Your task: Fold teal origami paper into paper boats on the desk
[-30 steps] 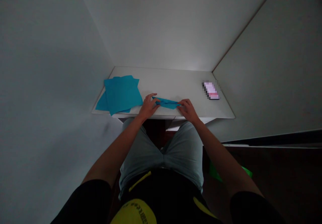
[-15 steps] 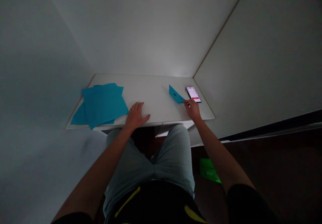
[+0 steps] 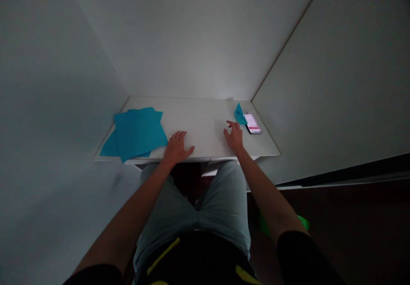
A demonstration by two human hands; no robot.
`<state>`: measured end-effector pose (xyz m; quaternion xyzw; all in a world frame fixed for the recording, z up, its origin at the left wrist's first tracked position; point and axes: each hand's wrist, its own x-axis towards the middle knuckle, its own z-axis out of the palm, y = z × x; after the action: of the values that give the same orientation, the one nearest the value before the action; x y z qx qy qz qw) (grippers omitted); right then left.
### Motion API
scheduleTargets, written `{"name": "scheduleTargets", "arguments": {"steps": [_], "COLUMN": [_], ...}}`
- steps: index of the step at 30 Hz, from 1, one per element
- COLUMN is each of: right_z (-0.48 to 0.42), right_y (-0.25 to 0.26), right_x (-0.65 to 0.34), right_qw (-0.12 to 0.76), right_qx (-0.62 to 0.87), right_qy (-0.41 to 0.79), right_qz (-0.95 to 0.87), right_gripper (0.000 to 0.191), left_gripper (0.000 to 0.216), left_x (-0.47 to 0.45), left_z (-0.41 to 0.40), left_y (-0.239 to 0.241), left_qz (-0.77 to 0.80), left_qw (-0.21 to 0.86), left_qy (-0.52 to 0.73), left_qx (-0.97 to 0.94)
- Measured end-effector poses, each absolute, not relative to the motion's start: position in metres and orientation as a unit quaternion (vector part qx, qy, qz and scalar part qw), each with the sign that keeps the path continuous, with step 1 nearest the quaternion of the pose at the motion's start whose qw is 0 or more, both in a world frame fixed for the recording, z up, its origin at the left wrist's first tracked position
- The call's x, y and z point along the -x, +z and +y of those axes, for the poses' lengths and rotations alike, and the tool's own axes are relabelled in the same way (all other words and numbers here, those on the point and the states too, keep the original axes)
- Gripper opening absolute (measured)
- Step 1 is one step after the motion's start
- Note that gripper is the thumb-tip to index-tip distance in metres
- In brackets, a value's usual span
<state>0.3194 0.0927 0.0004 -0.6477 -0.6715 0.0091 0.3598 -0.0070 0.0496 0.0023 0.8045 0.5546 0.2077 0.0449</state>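
White rectangular tabletop (image 3: pixel 205 118): my left hand (image 3: pixel 176 148) rests spread and empty beside blue paper sheets (image 3: pixel 139 131), which it could drag askew. My right hand (image 3: pixel 235 136), half-curled, holds nothing; a careless brush could shift the folded blue paper piece (image 3: pixel 239 116) beyond, beside a black-edged phone (image 3: pixel 253 125).

Matt paper sheets (image 3: pixel 139 133); smooth white tabletop (image 3: pixel 201 135); soft cloth trousers (image 3: pixel 221 208).

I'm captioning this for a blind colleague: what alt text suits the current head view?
A person's open right hand is beside a small folded blue piece, next to a lit phone on a white tabletop. The left hand is spread beside overlapping blue sheets.
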Motion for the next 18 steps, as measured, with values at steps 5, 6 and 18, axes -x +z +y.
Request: {"name": "scheduleTargets", "arguments": {"steps": [5,6,18], "right_z": [0.078,0.077,0.081], "right_y": [-0.015,-0.017,-0.018], "right_x": [-0.274,-0.273,-0.28], "right_qw": [0.334,0.335,0.385], "right_qx": [0.587,0.583,0.583], "right_qy": [0.106,0.117,0.151], "right_qz": [-0.73,-0.731,-0.7], "right_gripper": [0.045,0.044,0.038], "left_gripper": [0.069,0.071,0.047], "left_x": [0.024,0.034,0.135], "left_z": [0.042,0.041,0.026], "left_y": [0.014,0.015,0.021], "left_qz": [0.593,0.615,0.699], "left_qw": [0.021,0.01,0.027], "left_qy": [0.233,0.236,0.18], "left_qx": [-0.77,-0.752,-0.691]}}
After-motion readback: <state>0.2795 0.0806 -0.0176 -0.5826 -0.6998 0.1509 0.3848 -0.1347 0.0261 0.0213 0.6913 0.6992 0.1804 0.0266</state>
